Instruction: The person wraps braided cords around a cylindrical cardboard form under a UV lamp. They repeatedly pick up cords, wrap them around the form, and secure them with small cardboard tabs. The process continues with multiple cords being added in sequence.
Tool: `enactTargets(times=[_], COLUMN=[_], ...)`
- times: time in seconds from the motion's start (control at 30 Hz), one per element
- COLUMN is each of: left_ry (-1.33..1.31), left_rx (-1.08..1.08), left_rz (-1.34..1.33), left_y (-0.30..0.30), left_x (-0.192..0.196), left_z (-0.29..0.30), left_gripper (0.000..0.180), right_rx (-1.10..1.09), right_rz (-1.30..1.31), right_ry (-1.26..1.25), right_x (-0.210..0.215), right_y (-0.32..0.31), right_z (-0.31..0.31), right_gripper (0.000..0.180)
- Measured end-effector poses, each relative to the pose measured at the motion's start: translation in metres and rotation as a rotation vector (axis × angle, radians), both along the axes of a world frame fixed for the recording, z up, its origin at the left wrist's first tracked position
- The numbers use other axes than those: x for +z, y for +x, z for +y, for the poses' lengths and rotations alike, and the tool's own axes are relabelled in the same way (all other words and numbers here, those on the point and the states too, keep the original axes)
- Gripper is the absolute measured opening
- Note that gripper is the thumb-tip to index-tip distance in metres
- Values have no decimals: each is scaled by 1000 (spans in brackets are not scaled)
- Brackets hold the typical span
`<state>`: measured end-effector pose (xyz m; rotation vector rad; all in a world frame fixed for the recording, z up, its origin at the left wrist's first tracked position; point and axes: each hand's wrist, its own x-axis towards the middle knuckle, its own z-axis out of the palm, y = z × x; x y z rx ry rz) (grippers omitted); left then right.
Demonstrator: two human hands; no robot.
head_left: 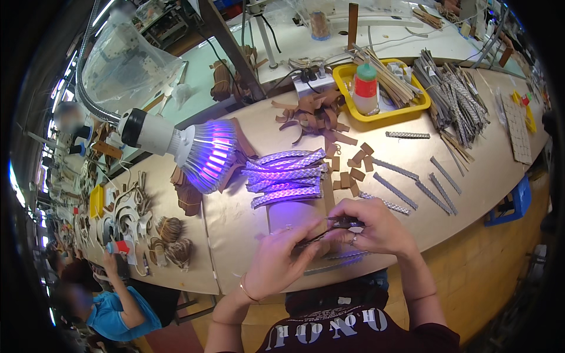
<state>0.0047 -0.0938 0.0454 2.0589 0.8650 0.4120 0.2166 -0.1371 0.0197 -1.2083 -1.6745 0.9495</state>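
Note:
Close together at the table's near edge, my left hand (288,250) and my right hand (371,226) are both closed. A thin dark strip (316,238) runs from the left fingers toward the right ones. Between the right thumb and fingers sits a small dark object (346,223), mostly covered, whose kind I cannot make out. Grey braided straps (341,260) lie just below the hands. Beyond them, a stack of braided straps (286,176) rests under the lamp (209,156), lit purple. Small brown leather pieces (356,162) are scattered beside that stack.
Loose braided strips (395,191) lie on the right. Behind stand a yellow tray (385,120) with a glue bottle (366,88), brown offcuts (312,115) and a strip bundle (462,100). At the left, a co-worker in blue (126,315) holds a bottle (120,247).

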Motion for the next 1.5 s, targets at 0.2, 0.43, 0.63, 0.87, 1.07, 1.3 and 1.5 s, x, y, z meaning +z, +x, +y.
enactTargets(times=[0.2, 0.43, 0.63, 0.87, 1.07, 1.3, 1.5], left_ry=[-374, -622, -667, -684, -680, -673, -711], left_rx=[81, 165, 93, 103, 48, 11, 39], left_rz=[-220, -329, -287, -245, -193, -198, -192], left_y=[23, 45, 52, 59, 70, 79, 82], left_x=[-6, 1, 8, 12, 12, 8, 5], left_z=[21, 45, 54, 59, 59, 65, 69], left_gripper=[22, 24, 29, 24, 24, 25, 29], right_rx=[-591, -289, -295, -306, -317, -395, -411], right_rz=[50, 275, 417, 487, 568, 657, 710], right_ry=[-17, -197, -290, -341, -308, -328, -332], right_x=[-3, -8, -7, -1, -1, -7, -16], right_y=[8, 19, 20, 24, 25, 23, 23], right_z=[6, -5, -3, 3, 11, 16, 24], right_gripper=[29, 33, 34, 33, 38, 40, 39])
